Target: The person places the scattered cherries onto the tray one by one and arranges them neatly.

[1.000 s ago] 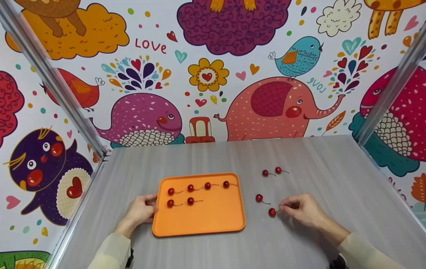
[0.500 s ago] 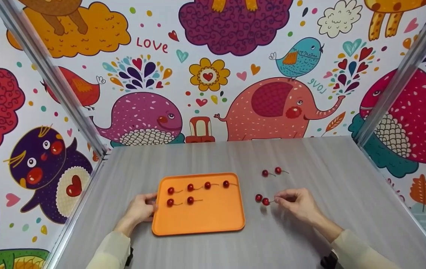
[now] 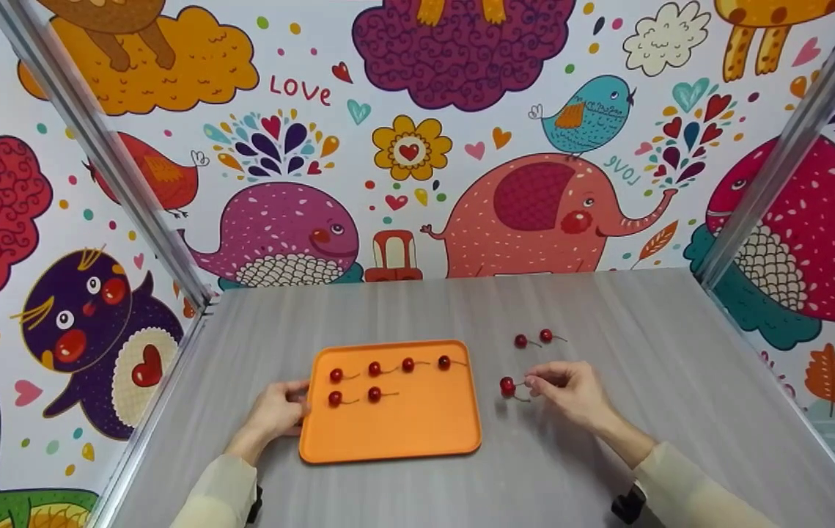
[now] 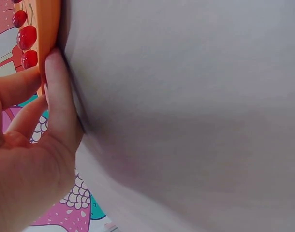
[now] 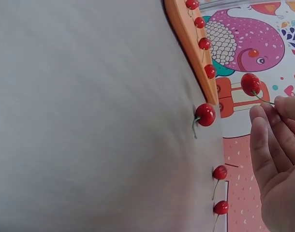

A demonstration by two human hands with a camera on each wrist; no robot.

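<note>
An orange tray (image 3: 417,429) lies on the table, with several red cherries (image 3: 374,394) in two rows on it, stems pointing right. My left hand (image 3: 276,411) grips the tray's left edge between thumb and fingers. To the right of the tray, my right hand (image 3: 571,392) pinches the stem of a cherry (image 5: 250,84), which hangs above the table. Below it in the right wrist view, another cherry (image 5: 205,115) lies on the table near the tray's edge; in the head view the held cherry mostly covers it.
Two more cherries (image 3: 546,335) lie on the grey table (image 3: 608,315), farther back on the right. Walls with colourful cartoon animals (image 3: 527,213) stand behind and at both sides, joined by metal corner posts (image 3: 776,154).
My right hand has lifted the cherry by its stem from the table and carried it left and away from me, over another cherry. The left hand and tray stay in place.
</note>
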